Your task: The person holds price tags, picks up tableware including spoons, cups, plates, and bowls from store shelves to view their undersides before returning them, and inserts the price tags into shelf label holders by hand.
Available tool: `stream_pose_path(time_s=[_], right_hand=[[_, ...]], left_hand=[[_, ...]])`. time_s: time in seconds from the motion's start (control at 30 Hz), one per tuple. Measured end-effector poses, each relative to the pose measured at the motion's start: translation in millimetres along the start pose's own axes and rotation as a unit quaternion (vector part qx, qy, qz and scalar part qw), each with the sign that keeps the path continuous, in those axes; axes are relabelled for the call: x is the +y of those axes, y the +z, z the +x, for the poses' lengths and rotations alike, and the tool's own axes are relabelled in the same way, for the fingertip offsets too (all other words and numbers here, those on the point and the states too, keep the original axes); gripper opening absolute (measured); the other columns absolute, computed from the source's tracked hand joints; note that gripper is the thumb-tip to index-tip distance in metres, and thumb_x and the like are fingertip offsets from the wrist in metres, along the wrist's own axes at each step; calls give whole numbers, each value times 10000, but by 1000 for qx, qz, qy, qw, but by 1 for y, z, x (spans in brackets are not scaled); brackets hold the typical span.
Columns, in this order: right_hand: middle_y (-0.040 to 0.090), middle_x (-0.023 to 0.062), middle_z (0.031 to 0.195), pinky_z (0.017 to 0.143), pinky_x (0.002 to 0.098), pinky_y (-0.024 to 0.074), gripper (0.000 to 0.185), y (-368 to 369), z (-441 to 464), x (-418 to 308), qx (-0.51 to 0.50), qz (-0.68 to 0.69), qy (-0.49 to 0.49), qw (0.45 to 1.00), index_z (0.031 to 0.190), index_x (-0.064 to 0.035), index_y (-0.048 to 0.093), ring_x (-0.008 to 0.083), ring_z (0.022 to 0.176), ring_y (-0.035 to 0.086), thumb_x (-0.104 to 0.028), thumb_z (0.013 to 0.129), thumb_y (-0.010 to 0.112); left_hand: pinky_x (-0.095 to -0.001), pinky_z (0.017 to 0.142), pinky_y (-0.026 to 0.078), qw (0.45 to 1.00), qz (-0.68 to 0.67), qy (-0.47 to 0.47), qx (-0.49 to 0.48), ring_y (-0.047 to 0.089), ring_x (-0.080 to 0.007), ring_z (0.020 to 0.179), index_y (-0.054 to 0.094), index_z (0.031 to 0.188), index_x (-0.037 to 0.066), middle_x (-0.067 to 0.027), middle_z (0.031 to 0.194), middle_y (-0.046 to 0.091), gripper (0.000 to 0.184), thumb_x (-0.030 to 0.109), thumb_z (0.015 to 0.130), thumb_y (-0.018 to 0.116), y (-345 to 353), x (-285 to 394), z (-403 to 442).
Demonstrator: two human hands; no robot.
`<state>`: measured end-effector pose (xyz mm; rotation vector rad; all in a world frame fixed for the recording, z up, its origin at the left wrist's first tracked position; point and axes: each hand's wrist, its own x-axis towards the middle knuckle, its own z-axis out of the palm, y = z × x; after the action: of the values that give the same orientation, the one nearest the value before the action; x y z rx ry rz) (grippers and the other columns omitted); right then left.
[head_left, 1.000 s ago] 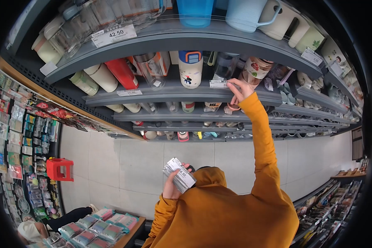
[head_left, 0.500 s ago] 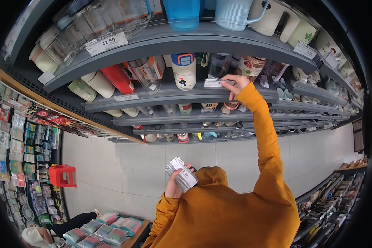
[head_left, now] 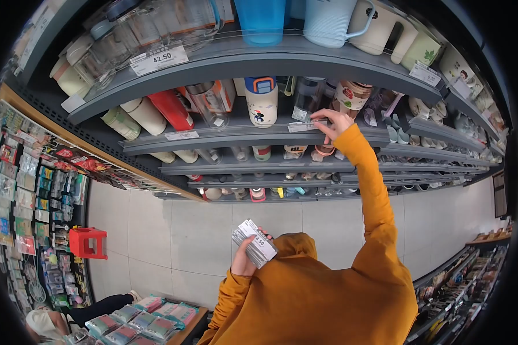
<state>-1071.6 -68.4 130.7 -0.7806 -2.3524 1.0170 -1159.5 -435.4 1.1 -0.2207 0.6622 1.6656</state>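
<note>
My left hand (head_left: 244,256) is closed around a stack of price labels (head_left: 257,244) in front of my body. My right hand (head_left: 332,125) is raised to the second shelf's front edge, with thumb and fingers pinching the right end of a price label (head_left: 303,126). That label is slightly tilted along the shelf edge. Behind it stands a dark clear bottle (head_left: 308,98). A white bottle with a blue lid (head_left: 262,106) stands to the left, and a patterned jar (head_left: 352,95) stands just behind my right hand.
The upper shelf (head_left: 236,57) holds jugs and cups. A red stool (head_left: 88,242) stands on the floor at the left. Another person's dark-clothed leg (head_left: 106,306) shows at lower left, beside a display of packets (head_left: 129,323). More shelving (head_left: 460,276) is at lower right.
The label at my right hand has tilted, its left end lower and its face turned more upward. The camera view has shifted slightly. My left hand still holds the stack.
</note>
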Motion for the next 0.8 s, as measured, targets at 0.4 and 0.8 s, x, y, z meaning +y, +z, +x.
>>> stream_pose_path(time_s=[0.4, 0.8], right_hand=[[626, 67, 928, 567, 284, 498, 170, 22, -47, -37, 137, -106, -85, 981, 1002, -61, 627, 177, 636, 631, -160, 864, 620], [555, -4, 625, 577, 201, 432, 203, 130, -152, -85, -23, 327, 74, 942, 944, -18, 559, 50, 578, 536, -107, 822, 695]], left_hand=[[-340, 898, 481, 990, 83, 80, 81, 577, -208, 1045, 454, 1245, 26, -95, 1153, 574, 352, 124, 924, 562, 36, 10, -3], [-316, 884, 458, 952, 90, 286, 56, 557, -184, 1059, 409, 1294, 12, -121, 1222, 540, 402, 73, 924, 552, 111, 32, 2]])
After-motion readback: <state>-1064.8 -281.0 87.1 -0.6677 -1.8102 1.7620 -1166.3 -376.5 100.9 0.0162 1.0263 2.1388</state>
